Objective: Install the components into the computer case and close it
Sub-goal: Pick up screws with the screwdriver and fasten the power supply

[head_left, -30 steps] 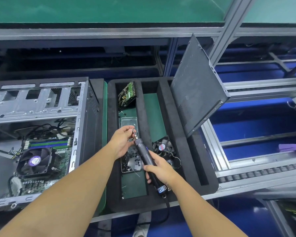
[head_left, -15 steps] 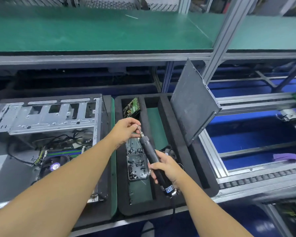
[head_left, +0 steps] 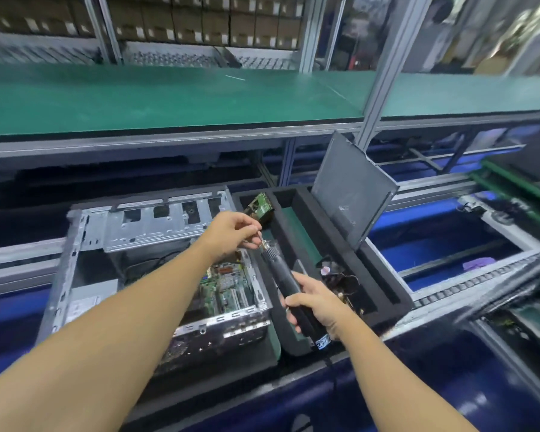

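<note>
Open silver computer case [head_left: 156, 226] on its side, motherboard [head_left: 228, 288] visible inside; dark side panel [head_left: 349, 194] aslant beside it.

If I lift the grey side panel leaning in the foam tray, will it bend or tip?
The side panel is probably stiff: flat sheet metal with folded edges. It may tip, since it stands tilted in the foam tray.

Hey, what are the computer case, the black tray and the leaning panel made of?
Case: bare sheet metal, likely steel; silvery, shiny, punched holes.
Tray: black foam, matte; thick, soft-looking walls.
Panel: probably painted metal; thin, dark grey, matte, perforated vent.
</note>
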